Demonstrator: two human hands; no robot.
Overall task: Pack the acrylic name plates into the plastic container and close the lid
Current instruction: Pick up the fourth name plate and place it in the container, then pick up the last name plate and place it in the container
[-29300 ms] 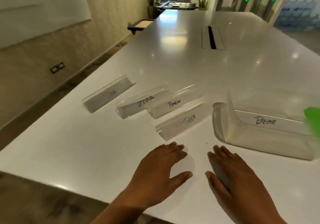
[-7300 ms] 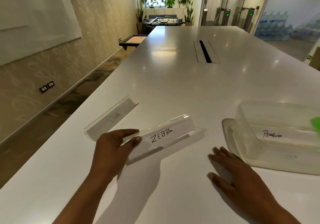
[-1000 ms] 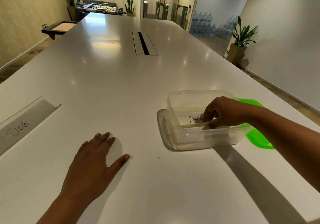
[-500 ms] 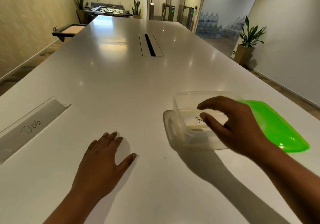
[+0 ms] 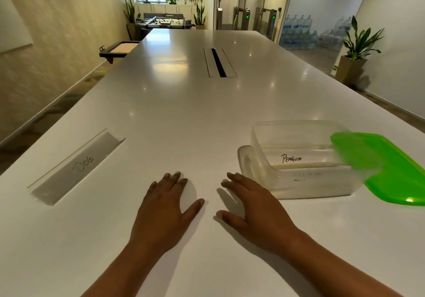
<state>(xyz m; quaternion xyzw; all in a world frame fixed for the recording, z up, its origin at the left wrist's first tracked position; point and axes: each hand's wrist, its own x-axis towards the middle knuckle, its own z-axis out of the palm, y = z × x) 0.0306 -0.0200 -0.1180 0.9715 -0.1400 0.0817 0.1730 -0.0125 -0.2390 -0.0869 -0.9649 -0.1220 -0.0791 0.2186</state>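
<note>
Long white glossy table (image 5: 207,117): left hand (image 5: 164,211) and right hand (image 5: 255,214) lie flat side by side, fingers straight and spread, holding nothing. Clear rectangular plastic container (image 5: 296,186), at right, holds stacked acrylic name plates, "PENGUIN" plate (image 5: 296,158) foremost. Translucent green lid (image 5: 391,168) leans against container's right end. Clear acrylic "Dog" name plate (image 5: 76,167) lies apart at left.

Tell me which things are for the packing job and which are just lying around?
For the job: Dog name plate, plastic container, Penguin name plate inside it, green lid.
Just lying about: potted plant, water bottles, foosball table.
</note>
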